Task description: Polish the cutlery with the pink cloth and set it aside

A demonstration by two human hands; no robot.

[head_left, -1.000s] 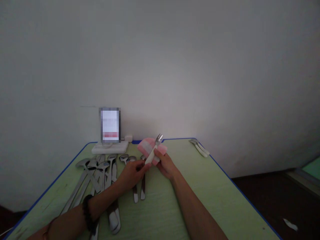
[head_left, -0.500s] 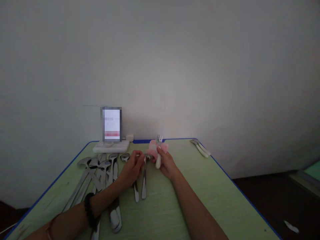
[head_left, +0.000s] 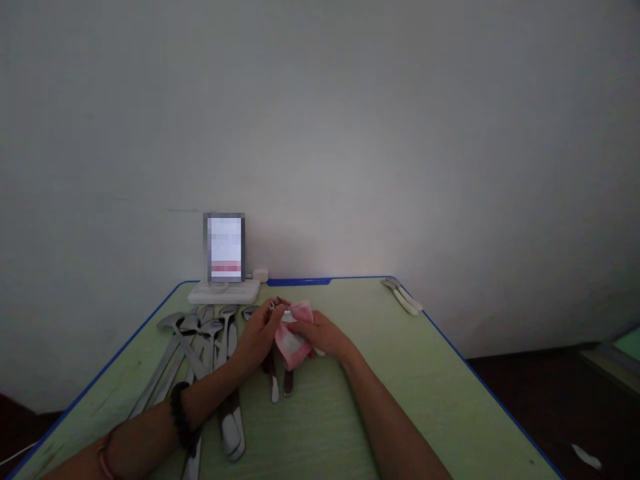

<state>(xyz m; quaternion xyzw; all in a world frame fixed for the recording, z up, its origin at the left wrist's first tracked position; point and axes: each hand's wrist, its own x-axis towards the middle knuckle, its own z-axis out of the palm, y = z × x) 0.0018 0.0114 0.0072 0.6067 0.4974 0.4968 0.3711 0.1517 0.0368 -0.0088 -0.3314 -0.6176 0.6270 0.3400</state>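
Both hands meet over the middle of the table. My left hand [head_left: 259, 335] is closed at the tined end of a fork [head_left: 273, 307], whose tips poke out above the fingers. My right hand [head_left: 324, 335] presses a pink and white cloth [head_left: 293, 348] around the fork, most of which the cloth hides. A bit of pale handle shows under the right hand. Beneath the hands lie two metal pieces of cutlery, their handles [head_left: 289, 382] sticking out toward me. Beside my left hand a spoon bowl [head_left: 250, 312] shows.
Several metal spoons and other cutlery [head_left: 210, 327] lie in a heap at the left, under my left forearm. A lit screen [head_left: 226, 247] stands on a white base [head_left: 225, 292] at the back. Two pale-handled forks [head_left: 404, 298] lie near the right edge.
The fork has tilted and moved left into my left hand. My right hand has brought the cloth down and left over it, while the cutlery on the table stays put.
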